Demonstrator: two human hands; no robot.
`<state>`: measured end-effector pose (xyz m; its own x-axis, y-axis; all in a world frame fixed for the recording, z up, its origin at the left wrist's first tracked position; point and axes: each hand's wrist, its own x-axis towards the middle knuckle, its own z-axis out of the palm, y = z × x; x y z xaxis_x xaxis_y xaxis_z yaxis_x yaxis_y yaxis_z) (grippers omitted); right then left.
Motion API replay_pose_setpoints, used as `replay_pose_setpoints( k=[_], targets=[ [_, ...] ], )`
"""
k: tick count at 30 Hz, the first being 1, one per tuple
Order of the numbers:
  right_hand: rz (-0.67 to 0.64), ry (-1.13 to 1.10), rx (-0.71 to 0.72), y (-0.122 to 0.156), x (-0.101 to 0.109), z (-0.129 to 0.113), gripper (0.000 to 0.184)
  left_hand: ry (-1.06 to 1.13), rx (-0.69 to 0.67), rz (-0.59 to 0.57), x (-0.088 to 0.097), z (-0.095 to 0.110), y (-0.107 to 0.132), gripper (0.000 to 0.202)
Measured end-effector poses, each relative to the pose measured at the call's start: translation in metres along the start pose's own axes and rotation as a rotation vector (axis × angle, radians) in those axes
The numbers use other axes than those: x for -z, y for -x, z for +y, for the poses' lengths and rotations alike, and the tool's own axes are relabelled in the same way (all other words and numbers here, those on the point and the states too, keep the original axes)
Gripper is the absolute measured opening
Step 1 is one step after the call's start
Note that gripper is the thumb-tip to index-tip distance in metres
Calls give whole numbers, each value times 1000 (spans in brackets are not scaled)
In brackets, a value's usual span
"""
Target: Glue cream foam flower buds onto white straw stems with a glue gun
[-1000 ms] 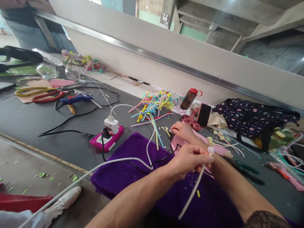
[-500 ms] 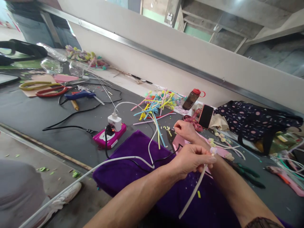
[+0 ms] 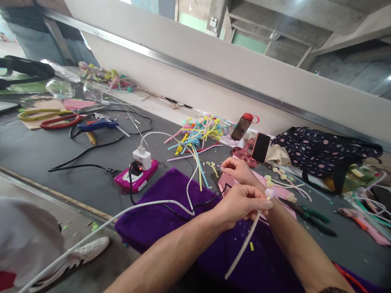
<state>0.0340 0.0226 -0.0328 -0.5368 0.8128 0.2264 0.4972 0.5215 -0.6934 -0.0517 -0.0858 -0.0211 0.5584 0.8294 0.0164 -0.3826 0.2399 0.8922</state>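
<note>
My left hand (image 3: 241, 203) grips a long white stem (image 3: 242, 248) with a small pale bud (image 3: 270, 192) at its top, held over the purple cloth (image 3: 171, 211). My right hand (image 3: 240, 169) crosses behind it and pinches a tiny light piece (image 3: 222, 166) between thumb and fingertips, just above a pink sheet (image 3: 227, 181). Small yellow bits (image 3: 213, 167) lie on the dark table (image 3: 45, 154) beside that hand. A heap of coloured stems (image 3: 198, 134) lies farther back.
A pink power strip (image 3: 136, 177) with a white charger and cables sits left of the cloth. Scissors (image 3: 55, 118) and a blue glue gun (image 3: 97, 125) lie at far left. A bottle (image 3: 242, 126), phone (image 3: 260, 147), spotted bag (image 3: 324, 150) and green pliers (image 3: 308, 217) are at right. A shoe (image 3: 82, 254) shows below.
My right hand has lifted slightly off the table with the tiny piece pinched in it. The left hand keeps the white stem in place. The view shifted a little.
</note>
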Motion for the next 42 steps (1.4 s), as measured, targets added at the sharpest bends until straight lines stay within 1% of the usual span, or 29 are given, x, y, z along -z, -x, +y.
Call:
replay_pose_setpoints(
  k=[3,7,12,15,17,21,24,27,29,31,35,37,39,42],
  targets=[
    [23,-10,-29,-2,-1,0,12,-15,-4,-3,0,0,0,32],
    [6,-30,-62,-5,-3,0,15,-18,-9,-8,0,-1,1,32],
    [17,-50,-85,-6,-4,0,12,-23,-17,-14,0,0,2,31],
    [25,-74,-87,-5,-3,-2,11,-25,2,-6,-1,1,3,33],
    [27,-97,-91,-4,-3,-4,11,-22,15,3,-1,1,3,34],
    [17,-165,-118,-4,-4,-3,8,-12,0,-4,-1,1,3,33],
    [34,-220,-139,-5,-4,0,14,-10,2,2,0,1,2,31],
    [84,-254,-174,-2,2,4,20,8,-15,26,2,0,1,31],
    [135,-261,-203,6,11,6,17,18,-21,54,3,0,0,31],
    [196,-265,-233,20,22,5,15,24,-16,85,4,1,-2,32],
    [343,-308,-288,63,43,0,16,88,-10,152,7,0,-5,30],
    [352,-374,-308,83,48,-4,18,119,-2,174,9,-1,-7,29],
    [350,-446,-301,98,49,-7,18,123,1,186,10,-3,-8,29],
    [347,-489,-265,108,45,-14,15,93,-5,210,12,-4,-10,31]
  ],
)
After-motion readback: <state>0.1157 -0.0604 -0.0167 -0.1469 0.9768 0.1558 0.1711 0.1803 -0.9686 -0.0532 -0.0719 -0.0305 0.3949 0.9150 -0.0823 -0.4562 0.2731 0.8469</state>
